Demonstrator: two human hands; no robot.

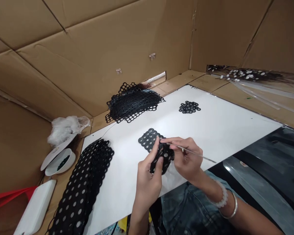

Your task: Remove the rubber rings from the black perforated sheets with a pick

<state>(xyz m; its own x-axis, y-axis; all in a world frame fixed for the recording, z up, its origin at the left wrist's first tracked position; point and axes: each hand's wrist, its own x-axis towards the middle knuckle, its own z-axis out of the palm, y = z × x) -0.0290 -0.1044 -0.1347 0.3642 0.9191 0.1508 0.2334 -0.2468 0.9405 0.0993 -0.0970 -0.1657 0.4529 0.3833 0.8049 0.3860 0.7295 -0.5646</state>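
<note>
A small black piece made of joined rings (149, 138) is held above the white board, near its front edge. My left hand (150, 171) pinches its folded lower part between thumb and fingers. At its right edge, my right hand (186, 155) is closed on a thin metal tool (196, 152), whose tip is hidden at the piece and whose other end points down to the right. A long black strip with pale round holes (78, 186) lies on the left of the board. Further back is a small pile of loose black rings (189, 107).
A heap of black ring mesh (134, 102) lies at the back by the cardboard wall (127, 42). On the left are a white bowl (71, 158), plastic bags (66, 129) and a white box (36, 209). White-tipped stems (250, 75) lie at the back right.
</note>
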